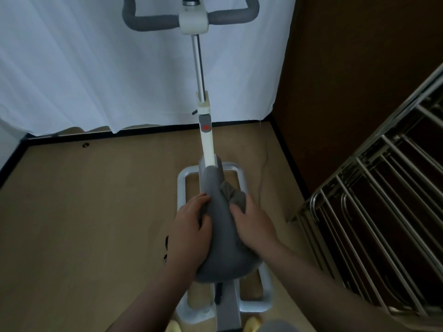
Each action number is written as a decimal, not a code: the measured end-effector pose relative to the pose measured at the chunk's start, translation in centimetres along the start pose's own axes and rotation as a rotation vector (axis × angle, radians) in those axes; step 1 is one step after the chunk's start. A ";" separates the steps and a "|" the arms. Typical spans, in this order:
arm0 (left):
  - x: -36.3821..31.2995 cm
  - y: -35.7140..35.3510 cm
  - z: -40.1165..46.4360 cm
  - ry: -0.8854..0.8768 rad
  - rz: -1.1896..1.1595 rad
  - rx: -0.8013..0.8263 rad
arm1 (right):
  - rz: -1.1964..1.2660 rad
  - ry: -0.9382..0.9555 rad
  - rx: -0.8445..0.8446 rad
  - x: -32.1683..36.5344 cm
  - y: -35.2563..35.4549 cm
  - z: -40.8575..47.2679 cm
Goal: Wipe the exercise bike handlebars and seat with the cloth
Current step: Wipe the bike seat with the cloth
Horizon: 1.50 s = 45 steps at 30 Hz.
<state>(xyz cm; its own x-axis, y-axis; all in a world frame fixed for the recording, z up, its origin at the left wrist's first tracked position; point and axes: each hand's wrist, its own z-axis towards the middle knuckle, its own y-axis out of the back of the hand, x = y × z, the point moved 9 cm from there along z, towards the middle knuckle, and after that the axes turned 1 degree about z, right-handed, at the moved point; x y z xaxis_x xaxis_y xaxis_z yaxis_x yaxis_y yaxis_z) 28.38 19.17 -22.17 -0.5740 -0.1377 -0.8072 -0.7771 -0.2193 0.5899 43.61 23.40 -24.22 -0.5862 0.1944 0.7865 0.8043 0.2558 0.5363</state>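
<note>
Beside white curtains, the seat is mid-wipe: right hand curls round the cloth, left hand grips its edge, handlebars apparently untouched

arms: 2 bare forearms, no sleeves | feet: pale yellow slippers
</note>
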 end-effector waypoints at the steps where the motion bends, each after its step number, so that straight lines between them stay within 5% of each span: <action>1: -0.1 0.0 -0.1 0.000 -0.002 0.000 | 0.002 -0.069 0.052 -0.1 -0.2 1.0; 7: 1.1 0.0 -0.2 0.080 -0.047 0.003 | -0.230 0.196 -0.101 3.1 -0.7 -1.6; 16: 3.0 -0.1 -1.1 0.195 -0.150 0.001 | -0.266 0.264 -0.154 8.0 -3.4 7.4; 26: 5.0 0.5 -5.1 0.296 -0.285 -0.010 | -0.594 0.811 0.250 11.0 -7.0 3.5; 37: 4.5 1.0 -6.7 0.228 -0.353 -0.128 | -0.446 0.958 0.541 8.4 -5.5 -2.5; 42: 5.7 0.9 -8.4 0.324 -0.407 -0.140 | -0.580 0.894 0.473 9.8 -5.4 0.6; 45: 5.5 1.2 -9.2 0.346 -0.399 -0.187 | -0.874 0.814 0.434 10.3 -8.7 1.1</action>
<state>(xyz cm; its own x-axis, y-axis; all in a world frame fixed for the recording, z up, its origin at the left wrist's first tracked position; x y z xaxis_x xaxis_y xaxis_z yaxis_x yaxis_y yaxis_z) 26.69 9.26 -26.06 -0.1017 -0.3113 -0.9449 -0.8397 -0.4824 0.2493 30.46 24.24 -21.11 -0.5503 -0.7916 0.2658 -0.0068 0.3226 0.9465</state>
